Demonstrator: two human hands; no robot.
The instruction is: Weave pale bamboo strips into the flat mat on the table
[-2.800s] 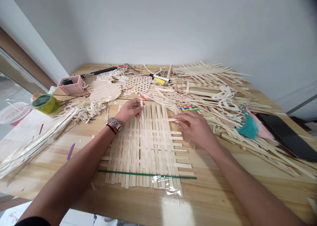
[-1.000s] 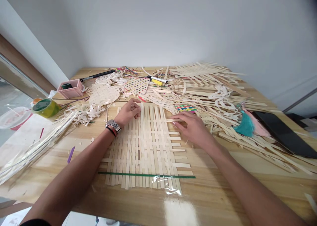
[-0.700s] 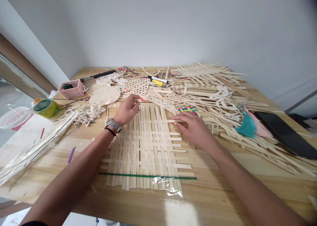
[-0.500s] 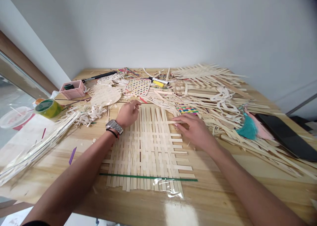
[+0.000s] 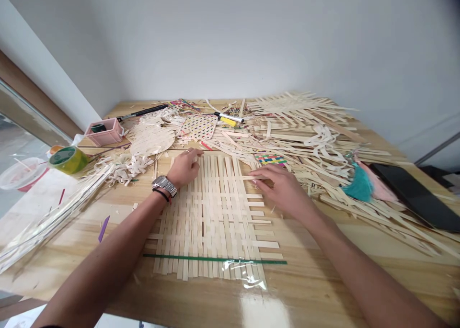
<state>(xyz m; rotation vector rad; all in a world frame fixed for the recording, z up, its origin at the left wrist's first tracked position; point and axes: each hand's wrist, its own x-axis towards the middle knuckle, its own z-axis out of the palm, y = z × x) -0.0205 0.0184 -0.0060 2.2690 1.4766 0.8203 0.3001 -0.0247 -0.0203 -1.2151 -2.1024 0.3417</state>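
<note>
A flat woven mat [image 5: 212,218] of pale bamboo-like strips lies in front of me, strip ends sticking out along its right side and near edge. A thin green strip [image 5: 179,257] crosses it near the bottom, with shiny clear tape [image 5: 247,275] over the lower right part. My left hand [image 5: 185,167], a watch on its wrist, rests at the mat's upper left corner, fingers stretched out and thumb apart. At the upper right edge my right hand [image 5: 276,184] pinches the end of a pale cross strip [image 5: 246,177] between thumb and fingers.
Loose strips [image 5: 287,141] pile up behind and to the right. Tape rolls [image 5: 68,159] and a pink basket [image 5: 104,131] stand at left. Markers [image 5: 230,119] lie behind the mat. A black phone [image 5: 413,194] and teal tassel [image 5: 359,182] are at right.
My left hand has flattened a little, its fingers reaching lower and further over the mat's top edge. The right hand keeps its pinch on the strip, nearly unmoved.
</note>
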